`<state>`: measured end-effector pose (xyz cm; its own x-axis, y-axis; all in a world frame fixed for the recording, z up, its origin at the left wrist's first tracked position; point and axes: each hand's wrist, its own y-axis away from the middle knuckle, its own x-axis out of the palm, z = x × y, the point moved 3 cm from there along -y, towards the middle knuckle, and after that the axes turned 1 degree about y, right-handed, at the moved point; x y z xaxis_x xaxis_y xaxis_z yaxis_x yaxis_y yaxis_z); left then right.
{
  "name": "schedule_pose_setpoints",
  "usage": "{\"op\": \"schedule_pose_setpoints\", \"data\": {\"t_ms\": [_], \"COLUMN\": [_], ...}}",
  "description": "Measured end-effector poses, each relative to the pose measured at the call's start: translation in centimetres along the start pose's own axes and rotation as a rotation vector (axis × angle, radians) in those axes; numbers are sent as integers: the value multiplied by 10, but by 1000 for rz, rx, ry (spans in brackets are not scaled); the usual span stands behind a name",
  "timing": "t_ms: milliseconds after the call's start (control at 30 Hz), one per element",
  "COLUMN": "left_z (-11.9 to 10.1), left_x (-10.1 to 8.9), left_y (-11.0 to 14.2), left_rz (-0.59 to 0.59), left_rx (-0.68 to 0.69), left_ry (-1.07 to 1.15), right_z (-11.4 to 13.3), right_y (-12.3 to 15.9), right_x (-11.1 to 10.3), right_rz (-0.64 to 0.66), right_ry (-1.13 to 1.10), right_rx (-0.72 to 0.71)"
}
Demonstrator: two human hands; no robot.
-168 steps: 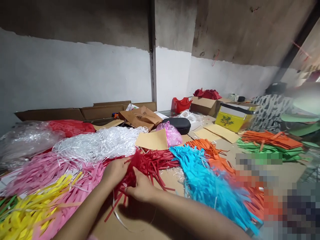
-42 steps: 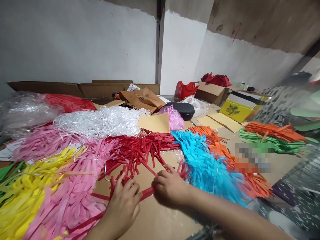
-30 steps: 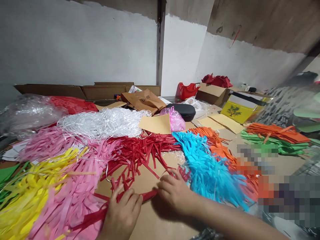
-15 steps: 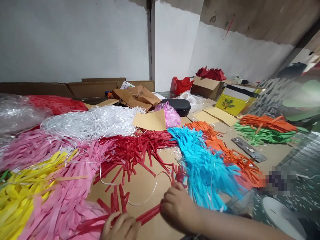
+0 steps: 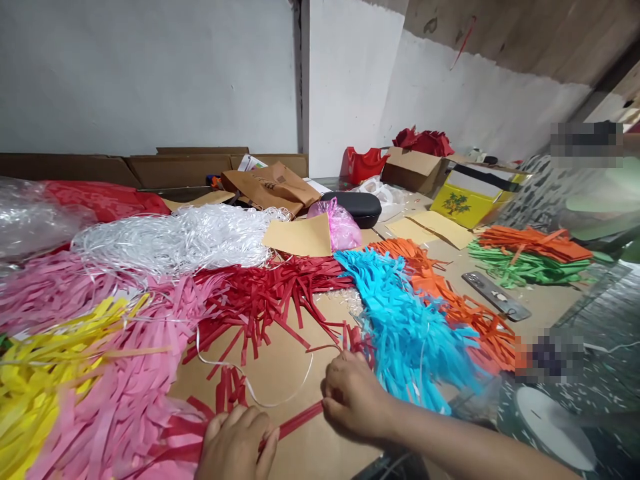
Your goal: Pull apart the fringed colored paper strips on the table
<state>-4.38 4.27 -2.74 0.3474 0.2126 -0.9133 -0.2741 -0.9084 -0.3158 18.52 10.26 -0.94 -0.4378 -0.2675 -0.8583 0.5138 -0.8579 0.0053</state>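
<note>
No legible writing anywhere: the yellow box (image 5: 463, 200) at upper right shows only a green tree print, and the faint mark on the brown paper bag (image 5: 273, 187) at upper centre is too small to read. Your left hand (image 5: 237, 443), bottom centre, has its fingers curled over one end of a bundle of red paper strips (image 5: 295, 421); your right hand (image 5: 353, 397), just to its right, is closed on the other end. The bundle runs as a narrow, tight, bright red band between both hands, lying low on the brown cardboard sheet (image 5: 280, 367), its left end fanning into loose strips. A thin white ribbon (image 5: 260, 400) loops on the cardboard just above it. The red strip pile (image 5: 265, 300) sits at centre, the blue strip pile (image 5: 405, 320) right of it, the pink strip pile (image 5: 125, 393) at lower left.
</note>
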Motion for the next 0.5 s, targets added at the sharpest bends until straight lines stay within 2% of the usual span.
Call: {"op": "schedule_pose_setpoints", "data": {"t_ms": [67, 100, 200, 267, 300, 400, 500], "left_z": [-3, -5, -12, -16, -18, -22, -24], "left_x": [-1, -1, 2, 5, 6, 6, 4], "left_y": [0, 0, 5, 6, 6, 1, -5], "left_rz": [-58, -107, -226, -231, -218, -191, -205], "left_rx": [49, 85, 224, 309, 335, 346, 338], "left_ry": [17, 24, -22, -73, -90, -109, -99], "right_z": [0, 1, 8, 11, 11, 10, 7], "right_y": [1, 2, 8, 11, 11, 3, -7], "right_x": [-2, -4, -5, -2, 0, 5, 4], "right_rz": [-44, -95, -246, -280, -276, -226, -152], "right_ry": [52, 100, 300, 409, 447, 514, 425], "right_rx": [-50, -124, -508, -711, -765, -768, -613]}}
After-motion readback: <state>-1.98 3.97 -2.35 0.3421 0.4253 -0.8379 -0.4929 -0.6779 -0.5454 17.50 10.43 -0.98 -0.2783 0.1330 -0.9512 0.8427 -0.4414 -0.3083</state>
